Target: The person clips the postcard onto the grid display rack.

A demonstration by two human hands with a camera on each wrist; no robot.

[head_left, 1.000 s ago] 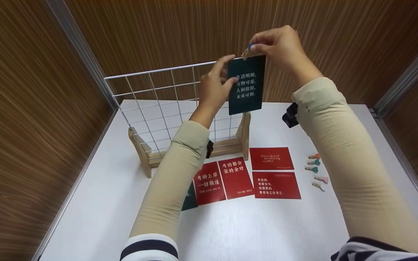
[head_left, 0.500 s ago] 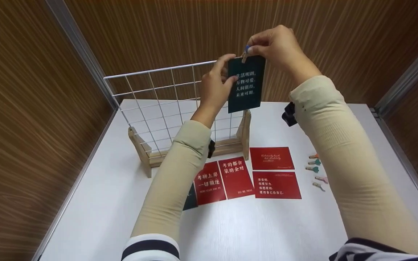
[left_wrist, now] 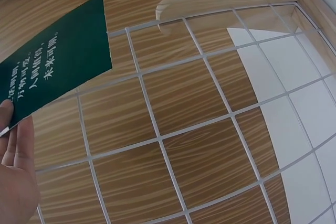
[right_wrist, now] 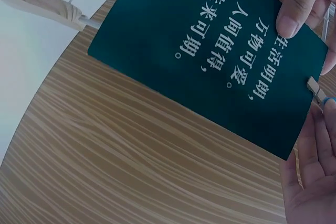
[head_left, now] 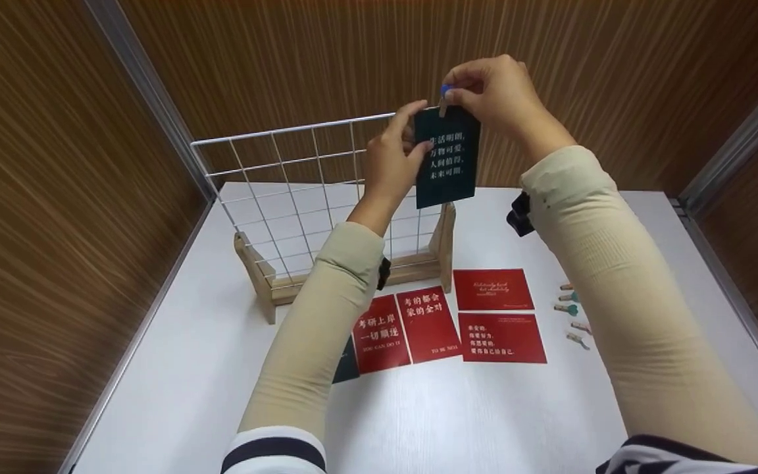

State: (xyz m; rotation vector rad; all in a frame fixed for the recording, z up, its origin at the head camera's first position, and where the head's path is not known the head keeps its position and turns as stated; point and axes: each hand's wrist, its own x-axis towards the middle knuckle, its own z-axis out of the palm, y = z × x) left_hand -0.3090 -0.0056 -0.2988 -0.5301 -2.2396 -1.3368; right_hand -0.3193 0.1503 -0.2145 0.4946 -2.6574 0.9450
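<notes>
Wood-striped walls (head_left: 326, 59) close in the white bench (head_left: 484, 415). My left hand (head_left: 392, 161) pinches the card (head_left: 451, 187) by its left edge, at the upper right of the rack (head_left: 318, 157); my right hand (head_left: 501, 92) pinches a peg (head_left: 443, 106) on the card's top edge. I judge this pegging up; next calls for checking that the peg bites the rack, hidden there, before letting go. Red cards (head_left: 426, 329) lie below my left hand; spare pegs (head_left: 572, 309) sit below my right, partly behind my sleeve (head_left: 616, 276).
</notes>
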